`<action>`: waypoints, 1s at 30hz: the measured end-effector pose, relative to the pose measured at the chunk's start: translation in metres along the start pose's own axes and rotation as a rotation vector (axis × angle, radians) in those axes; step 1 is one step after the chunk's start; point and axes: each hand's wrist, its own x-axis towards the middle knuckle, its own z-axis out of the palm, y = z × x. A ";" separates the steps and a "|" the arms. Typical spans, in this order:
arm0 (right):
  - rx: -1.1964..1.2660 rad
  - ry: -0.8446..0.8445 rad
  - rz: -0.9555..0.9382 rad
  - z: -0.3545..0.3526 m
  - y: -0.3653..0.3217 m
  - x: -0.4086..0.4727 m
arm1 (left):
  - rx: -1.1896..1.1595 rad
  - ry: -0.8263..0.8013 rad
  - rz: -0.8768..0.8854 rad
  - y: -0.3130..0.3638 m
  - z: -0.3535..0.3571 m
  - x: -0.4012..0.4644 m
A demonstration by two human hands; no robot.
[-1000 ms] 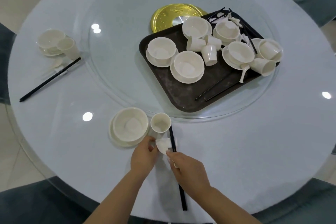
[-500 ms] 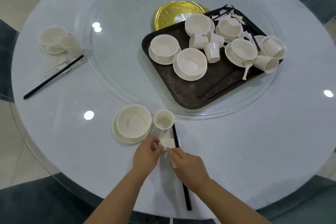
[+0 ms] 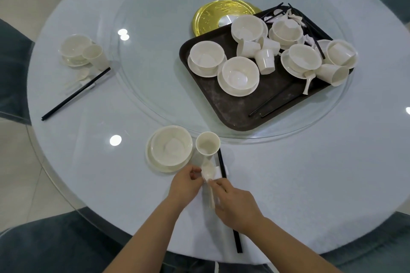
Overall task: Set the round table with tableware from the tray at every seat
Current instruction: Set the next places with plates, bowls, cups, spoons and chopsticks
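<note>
White ware, listed left to right. Far-left seat: bowl on saucer [image 3: 75,50], cup [image 3: 95,56], spoon and black chopsticks [image 3: 75,94], all laid out on the round table [image 3: 310,184]. Near seat: bowl on saucer [image 3: 169,148], cup [image 3: 207,144] just beside it, chopsticks [image 3: 221,165] across a small white rest. Spoon [image 3: 208,174] lies between cup and chopsticks — left hand [image 3: 185,186] pinches its bowl edge with curled fingers, right hand [image 3: 235,204] curls round its handle. Judged light, stiff, glossy and likely slippery, chip-prone; best taken by the handle. Tray [image 3: 224,108] on the glass turntable — bowls, tipped cups, spoons, chopsticks remain. Gold disc [image 3: 208,17] behind: embossed pattern, no legible writing. No brands or labels visible.
</note>
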 end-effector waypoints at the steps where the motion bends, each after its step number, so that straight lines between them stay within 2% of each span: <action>1: 0.014 -0.007 -0.001 0.001 0.001 0.000 | -0.004 -0.005 -0.008 0.001 -0.001 0.000; 9: 0.020 -0.019 0.107 -0.006 0.008 0.003 | -0.061 -0.029 -0.052 0.001 -0.006 -0.007; 13: 0.072 0.042 0.132 -0.017 0.004 0.008 | -0.075 0.036 -0.087 -0.006 -0.008 -0.011; 17: 0.149 0.089 0.106 -0.024 -0.007 0.016 | -0.137 0.140 -0.162 -0.016 -0.016 -0.015; 22: 0.250 0.149 0.056 -0.029 -0.028 0.026 | -0.402 0.274 -0.346 -0.020 -0.036 -0.017; 27: 0.156 0.068 -0.045 -0.035 -0.047 0.048 | -0.352 0.546 -0.283 -0.027 -0.056 -0.016; 30: 0.103 -0.010 -0.025 -0.036 -0.053 0.064 | -0.346 0.616 -0.230 -0.028 -0.067 -0.010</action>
